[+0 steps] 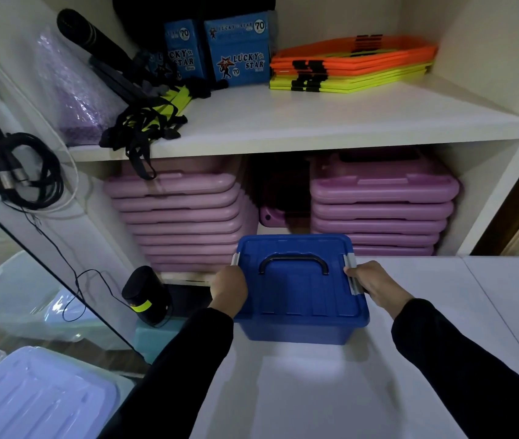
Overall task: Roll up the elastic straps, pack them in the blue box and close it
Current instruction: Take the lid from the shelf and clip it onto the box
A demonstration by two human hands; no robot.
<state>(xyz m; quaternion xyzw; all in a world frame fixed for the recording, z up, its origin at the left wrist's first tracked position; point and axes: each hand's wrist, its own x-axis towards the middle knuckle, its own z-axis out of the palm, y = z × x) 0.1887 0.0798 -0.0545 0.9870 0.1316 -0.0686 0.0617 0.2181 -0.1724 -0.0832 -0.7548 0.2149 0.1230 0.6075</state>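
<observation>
The blue box (299, 299) sits on the white surface (315, 391) in front of the shelf, its lid on, a black handle lying flat on top and a grey clip on each side. My left hand (229, 291) grips its left side by the clip. My right hand (369, 285) holds its right side, fingers on the right grey clip. A tangle of black and neon-yellow elastic straps (147, 125) lies on the upper shelf at the left, one black loop hanging over the shelf edge.
Pink trays (182, 217) are stacked in the lower shelf behind the box, with more at the right (381, 204). Orange and yellow flat rings (353, 63) and blue Lucky Star boxes (239, 52) are on the upper shelf (283, 122). A black cylinder (147, 294) stands left of the box.
</observation>
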